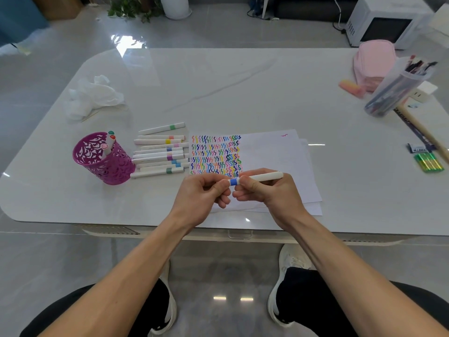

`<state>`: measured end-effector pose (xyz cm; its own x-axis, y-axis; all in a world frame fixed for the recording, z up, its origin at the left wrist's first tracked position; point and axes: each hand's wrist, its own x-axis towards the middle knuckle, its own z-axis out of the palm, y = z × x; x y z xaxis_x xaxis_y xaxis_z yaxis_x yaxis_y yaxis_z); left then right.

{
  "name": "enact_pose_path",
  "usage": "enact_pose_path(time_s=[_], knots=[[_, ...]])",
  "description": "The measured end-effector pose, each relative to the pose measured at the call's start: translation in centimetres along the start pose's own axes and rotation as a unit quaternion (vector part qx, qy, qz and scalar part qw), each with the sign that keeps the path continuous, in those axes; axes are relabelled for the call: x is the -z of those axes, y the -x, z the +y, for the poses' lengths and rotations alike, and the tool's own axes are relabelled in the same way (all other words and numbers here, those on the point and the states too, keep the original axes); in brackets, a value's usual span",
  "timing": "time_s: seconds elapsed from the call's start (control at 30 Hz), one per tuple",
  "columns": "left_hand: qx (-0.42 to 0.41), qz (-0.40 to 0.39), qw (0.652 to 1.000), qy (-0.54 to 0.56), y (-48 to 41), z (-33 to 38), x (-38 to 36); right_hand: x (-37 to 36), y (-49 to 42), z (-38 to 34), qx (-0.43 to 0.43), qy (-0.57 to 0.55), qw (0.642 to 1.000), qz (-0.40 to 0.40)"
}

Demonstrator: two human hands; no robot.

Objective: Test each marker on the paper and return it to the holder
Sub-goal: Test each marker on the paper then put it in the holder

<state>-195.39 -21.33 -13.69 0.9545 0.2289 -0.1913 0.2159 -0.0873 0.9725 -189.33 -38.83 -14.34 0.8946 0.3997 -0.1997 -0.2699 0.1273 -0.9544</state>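
My forearms (145, 263) reach up from the bottom of the frame. At centre, just above the paper's (272, 152) near edge, both hands grasp one white marker (262, 177). The left hand (204, 190) pinches its blue-banded end and the right hand (269, 190) wraps the barrel, probably to work the cap. Its long axis runs left to right, tail tilted slightly up-right. The purple holder (102, 164) stands at left on the tabletop (243, 81).

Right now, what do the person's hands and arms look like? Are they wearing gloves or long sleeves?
No gloves. The left hand and the right hand are both bare, with no rings showing and no watch or bracelet at the wrists. The left forearm and the right forearm are bare too: no sleeve shows anywhere along them in this view.
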Motion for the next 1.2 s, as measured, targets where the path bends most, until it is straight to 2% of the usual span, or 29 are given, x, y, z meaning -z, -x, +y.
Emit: enact_pose_path(time_s=[0.3, 0.47, 0.6, 0.73, 0.83, 0.97, 1.1, 1.2], knots=[[0.013, -0.009, 0.999, 0.039, -1.0, 1.0, 0.9, -0.3, -0.6, -0.2, -0.024, -0.049, 0.999, 0.002], [0.016, 0.055, 0.994, 0.095, -1.5, 1.1, 2.0, 0.6, -1.7, 0.0, -0.046, -0.067, 0.992, 0.094], [-0.016, 0.13, 0.986, 0.106, -1.6, 1.7, 3.1, 1.5, -2.2, 0.3, -0.006, 0.096, 0.984, 0.15], [-0.093, 0.222, 0.968, 0.075, -1.4, 2.9, 4.4, 1.6, -2.3, 1.3, 0.033, 0.268, 0.953, 0.14], [-0.169, 0.282, 0.944, 0.036, -0.9, 3.7, 5.5, 1.4, -2.3, 2.1, 0.049, 0.359, 0.924, 0.124], [-0.25, 0.389, 0.885, -0.059, 0.0, 4.7, 7.3, 1.3, -2.3, 2.4, 0.053, 0.404, 0.906, 0.112], [-0.287, 0.468, 0.823, -0.145, 0.6, 5.0, 9.2, 1.2, -2.4, 2.3, 0.054, 0.413, 0.903, 0.109], [-0.297, 0.499, 0.793, -0.181, 1.1, 4.6, 10.8, 1.2, -2.4, 2.3, 0.049, 0.417, 0.901, 0.105]])
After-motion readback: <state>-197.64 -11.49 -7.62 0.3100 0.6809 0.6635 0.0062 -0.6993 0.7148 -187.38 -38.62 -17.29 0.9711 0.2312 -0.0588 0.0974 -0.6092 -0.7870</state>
